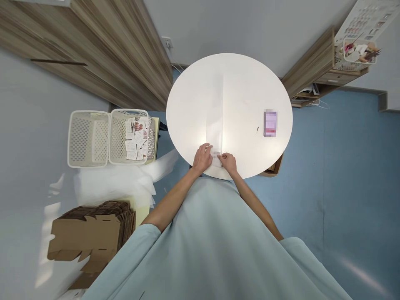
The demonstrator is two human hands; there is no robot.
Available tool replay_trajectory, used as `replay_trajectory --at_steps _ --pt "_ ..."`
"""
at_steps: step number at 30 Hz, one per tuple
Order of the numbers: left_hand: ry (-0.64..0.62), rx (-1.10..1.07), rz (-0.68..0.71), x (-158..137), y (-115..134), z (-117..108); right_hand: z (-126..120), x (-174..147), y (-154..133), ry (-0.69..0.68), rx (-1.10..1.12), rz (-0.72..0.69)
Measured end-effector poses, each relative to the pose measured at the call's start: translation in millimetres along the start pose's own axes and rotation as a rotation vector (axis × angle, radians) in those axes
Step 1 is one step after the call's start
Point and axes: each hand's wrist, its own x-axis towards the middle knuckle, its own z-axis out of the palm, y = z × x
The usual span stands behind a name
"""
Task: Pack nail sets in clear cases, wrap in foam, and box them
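Observation:
A long, thin white packing-foam sheet (pixel 215 112) lies lengthwise on the round white table (pixel 246 79), running from near the far side to the near edge. At its near end, a small pale packet with grey marks (pixel 215 157) shows through or on the sheet. My left hand (pixel 203 158) is bent over the sheet's left edge, fingertips touching it beside the packet. On the right, my right hand (pixel 228 161) pinches the sheet's edge between thumb and fingers. The hands are a short gap apart.
A blurred purple box-like item (pixel 270 123) lies on the table's right. At left stand two white baskets (pixel 89 139), one holding small printed packets (pixel 136 139). Nearer are white foam sheets (pixel 115 183) and stacked flat cardboard boxes (pixel 87 233). A wooden cabinet (pixel 103 50) stands behind.

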Motion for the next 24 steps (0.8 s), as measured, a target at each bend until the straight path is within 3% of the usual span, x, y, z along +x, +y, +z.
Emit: replay_trajectory --at_steps 2,5,10,15,19,24 --pt "-0.055 0.004 0.204 -3.0 -3.8 0.6 -2.1 -1.0 -0.8 -0.012 -0.003 0.003" --pt "-0.141 0.025 0.323 -9.7 -11.5 2.2 -4.9 -0.3 0.2 -0.023 -0.003 0.015" --pt "-0.231 0.09 0.355 -22.8 -21.0 5.8 -8.5 4.1 7.0 -0.045 0.082 0.076" --pt "-0.246 0.144 0.331 -26.1 -21.3 10.5 -15.2 5.4 13.1 -0.15 0.213 0.087" --pt "-0.244 0.128 0.307 -23.2 -18.1 8.6 -26.2 -3.1 18.0 -0.149 0.104 -0.059" --pt "-0.269 0.077 0.291 -17.0 -14.9 -2.0 -32.3 -18.2 19.8 -0.046 -0.387 -0.422"
